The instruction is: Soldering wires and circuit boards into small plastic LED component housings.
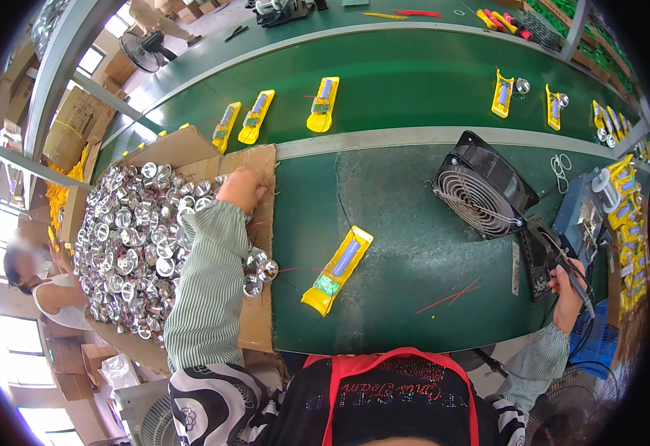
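Nearest you: yellow holder (337, 270) on the green table (414, 245), long axis running away to your right, between both hands. Your left hand (241, 189) dips closed-looking into the carton of silver cups (128, 238); grip unclear. Right hand (566, 282) clasps a soldering iron (574, 273).

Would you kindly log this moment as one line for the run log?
left hand: reaching into cardboard box of silver reflector cups | right hand: holding soldering iron | yellow housing: lying on green bench, untouched
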Motion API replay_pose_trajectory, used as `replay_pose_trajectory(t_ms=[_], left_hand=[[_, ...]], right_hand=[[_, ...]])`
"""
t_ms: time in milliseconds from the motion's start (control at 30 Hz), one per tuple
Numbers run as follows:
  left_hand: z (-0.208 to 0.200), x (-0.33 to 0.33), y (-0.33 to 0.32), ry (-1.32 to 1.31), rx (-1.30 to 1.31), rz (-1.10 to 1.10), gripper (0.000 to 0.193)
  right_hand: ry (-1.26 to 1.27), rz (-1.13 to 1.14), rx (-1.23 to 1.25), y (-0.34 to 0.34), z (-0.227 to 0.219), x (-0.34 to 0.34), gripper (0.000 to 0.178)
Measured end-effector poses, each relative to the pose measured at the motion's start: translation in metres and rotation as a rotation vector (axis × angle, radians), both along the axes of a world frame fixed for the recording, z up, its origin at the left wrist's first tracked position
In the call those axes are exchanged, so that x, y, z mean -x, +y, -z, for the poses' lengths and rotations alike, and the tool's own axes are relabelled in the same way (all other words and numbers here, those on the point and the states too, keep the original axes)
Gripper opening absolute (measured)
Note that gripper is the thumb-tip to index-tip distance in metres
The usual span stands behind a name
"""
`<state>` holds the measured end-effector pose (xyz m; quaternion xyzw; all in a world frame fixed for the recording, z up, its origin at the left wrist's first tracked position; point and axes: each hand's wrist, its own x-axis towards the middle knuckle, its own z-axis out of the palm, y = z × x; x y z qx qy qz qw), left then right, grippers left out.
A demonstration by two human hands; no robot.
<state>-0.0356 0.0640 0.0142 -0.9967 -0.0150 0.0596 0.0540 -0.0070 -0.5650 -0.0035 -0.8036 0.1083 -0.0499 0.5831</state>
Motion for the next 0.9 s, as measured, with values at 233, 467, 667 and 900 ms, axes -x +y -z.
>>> replay_pose_trajectory(t_ms=[233, 467, 667, 900], left_hand=[[-0.042, 0.031, -0.016, -0.278, 0.663, -0.230, 0.016], [-0.056, 0.089, -0.085, -0.327, 0.821, -0.319, 0.016], [-0.014, 0.149, -0.123, -0.281, 0.925, -0.390, 0.014], [0.028, 0.168, -0.150, -0.302, 0.921, -0.451, 0.011]], right_hand=[[0.011, -0.051, 0.067, -0.002, -0.019, 0.006, 0.019], [-0.062, 0.042, 0.098, -0.025, -0.030, 0.037, 0.019], [-0.194, 0.149, 0.040, -0.015, -0.039, 0.079, 0.020], [-0.114, -0.179, -0.258, 0.096, -0.029, 0.100, 0.024]])
